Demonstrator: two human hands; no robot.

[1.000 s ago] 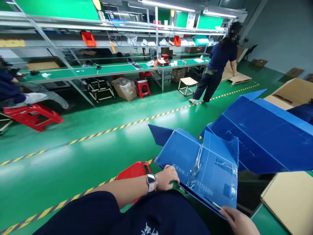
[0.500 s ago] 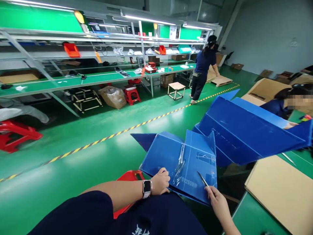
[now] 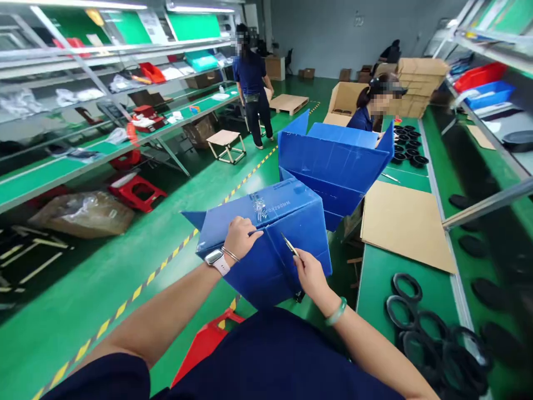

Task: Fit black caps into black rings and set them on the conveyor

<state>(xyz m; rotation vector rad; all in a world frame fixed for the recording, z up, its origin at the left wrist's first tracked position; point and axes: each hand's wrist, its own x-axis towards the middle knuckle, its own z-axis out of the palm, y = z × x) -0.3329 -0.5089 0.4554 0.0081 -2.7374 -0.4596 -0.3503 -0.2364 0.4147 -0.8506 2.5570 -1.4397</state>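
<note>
A blue corrugated box is tilted in front of me, with printed lettering and wrinkled clear tape on its upper face. My left hand lies over its near edge, fingers curled on the box and the thumb pointing right. On that wrist are a watch and a bangle. My right hand grips a slim pointed metal tool, its tip up and left, close to the box's near face. Whether it is tweezers or a blade I cannot tell. Just beyond stands a second blue box with its flaps spread.
On the right, a green bench bears cardboard sheets and black rings. A co-worker sits behind the second box; another person stands farther off. A red stool is below me, a wooden-topped stool ahead.
My view has swung right, bringing the bench and black rings into sight. The box has tipped, so its near side now faces me. Both hands stay at it, the tool still in my right.
</note>
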